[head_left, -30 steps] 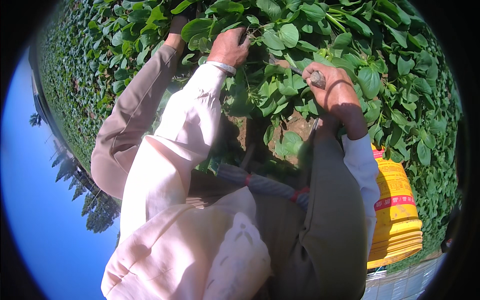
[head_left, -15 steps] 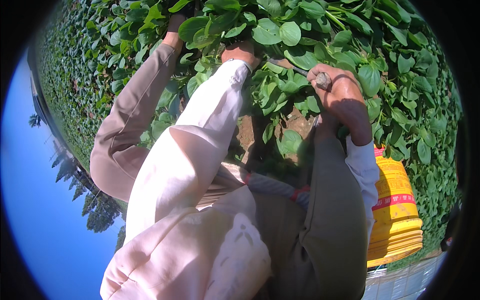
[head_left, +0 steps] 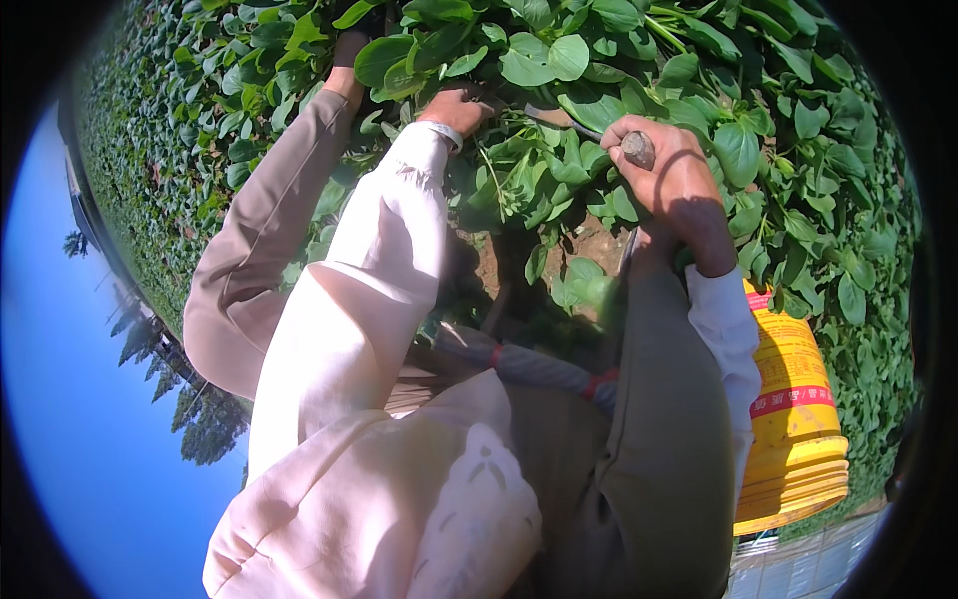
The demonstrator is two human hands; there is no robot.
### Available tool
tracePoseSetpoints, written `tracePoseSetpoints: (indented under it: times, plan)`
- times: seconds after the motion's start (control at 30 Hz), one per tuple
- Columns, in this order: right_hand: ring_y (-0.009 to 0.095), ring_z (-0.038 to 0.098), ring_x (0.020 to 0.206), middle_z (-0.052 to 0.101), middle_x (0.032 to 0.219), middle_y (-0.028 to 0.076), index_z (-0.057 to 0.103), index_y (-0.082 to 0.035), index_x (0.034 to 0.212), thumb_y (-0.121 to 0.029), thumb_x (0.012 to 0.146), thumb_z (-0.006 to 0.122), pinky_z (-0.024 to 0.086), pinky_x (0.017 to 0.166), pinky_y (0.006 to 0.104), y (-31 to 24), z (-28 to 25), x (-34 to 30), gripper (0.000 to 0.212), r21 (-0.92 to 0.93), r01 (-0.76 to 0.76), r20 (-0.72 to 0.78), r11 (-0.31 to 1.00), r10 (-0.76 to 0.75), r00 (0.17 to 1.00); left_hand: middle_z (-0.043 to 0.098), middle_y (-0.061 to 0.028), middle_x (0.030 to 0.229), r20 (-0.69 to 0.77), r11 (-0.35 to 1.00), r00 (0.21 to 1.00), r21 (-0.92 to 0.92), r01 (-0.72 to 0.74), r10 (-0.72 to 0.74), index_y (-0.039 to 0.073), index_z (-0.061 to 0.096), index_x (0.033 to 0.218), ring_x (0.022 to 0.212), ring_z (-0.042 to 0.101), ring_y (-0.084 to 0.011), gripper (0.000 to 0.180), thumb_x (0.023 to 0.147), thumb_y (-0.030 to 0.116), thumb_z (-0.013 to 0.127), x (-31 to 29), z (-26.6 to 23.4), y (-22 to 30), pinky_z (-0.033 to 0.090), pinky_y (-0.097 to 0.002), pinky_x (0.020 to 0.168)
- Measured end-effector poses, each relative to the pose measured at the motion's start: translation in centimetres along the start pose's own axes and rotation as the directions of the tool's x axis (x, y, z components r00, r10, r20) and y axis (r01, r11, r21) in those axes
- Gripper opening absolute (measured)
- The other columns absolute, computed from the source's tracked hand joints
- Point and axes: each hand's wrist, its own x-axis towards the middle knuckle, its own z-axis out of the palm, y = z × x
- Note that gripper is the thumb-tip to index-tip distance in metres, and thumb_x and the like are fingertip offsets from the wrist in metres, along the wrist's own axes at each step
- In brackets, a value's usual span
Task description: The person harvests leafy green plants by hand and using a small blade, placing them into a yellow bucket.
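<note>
My right hand [head_left: 674, 170] is wrapped round the wooden handle [head_left: 638, 150] of a sickle. Its dark, slightly rusty blade [head_left: 548, 116] points left among the leaves, the tip close to my left hand [head_left: 459, 108]. The left fingers are curled in together, partly in shade and behind foliage, so what they grip does not show clearly. A thin-stemmed green sprig [head_left: 491, 167] hangs just below those fingers. Broad-leaved green plants [head_left: 574, 160] grow densely around both hands.
A yellow bucket [head_left: 793, 419] with a red band lies on its side at the right. My bent legs, in brown trousers [head_left: 264, 230], frame the work area. Brown soil [head_left: 596, 247] shows between the plants. The leafy crop [head_left: 150, 200] spreads away to the left.
My left hand has shifted left and slightly down, uncovering the thin sprig beneath it. My right hand has moved a little left and up with the sickle.
</note>
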Motion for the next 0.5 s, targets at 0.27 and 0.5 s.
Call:
tracePoseSetpoints:
  times: [0.27, 0.5]
  plan:
    - [0.036, 0.062, 0.078, 0.064, 0.078, 0.017, 0.066, -0.008, 0.086, -0.007, 0.075, 0.059, 0.049, 0.071, 0.0428, -2.5, 1.3, 1.7, 0.013, -0.019, 0.058, 0.254, 0.998, -0.052, 0.966, 0.059, -0.008, 0.096, -0.114, 0.384, 0.952, -0.896, -0.222, 0.283, 0.006, 0.054, 0.116, 0.087, 0.06, -0.0219, 0.023, 0.094, 0.012, 0.053, -6.1, -7.0, 1.4, 0.053, -0.0343, 0.074]
    - [0.036, 0.06, 0.087, 0.064, 0.082, 0.017, 0.064, -0.006, 0.087, -0.007, 0.069, 0.059, 0.048, 0.078, 0.0443, -3.4, 0.1, 0.6, 0.018, -0.195, 0.13, 0.3, 0.972, -0.067, 0.952, 0.067, -0.0216, 0.095, -0.171, 0.984, 0.973, 0.117, -0.136, 0.155, -0.003, 0.063, 0.108, 0.086, 0.065, -0.0296, 0.038, 0.081, 0.024, 0.066, -4.8, -4.7, 0.4, 0.049, -0.037, 0.081]
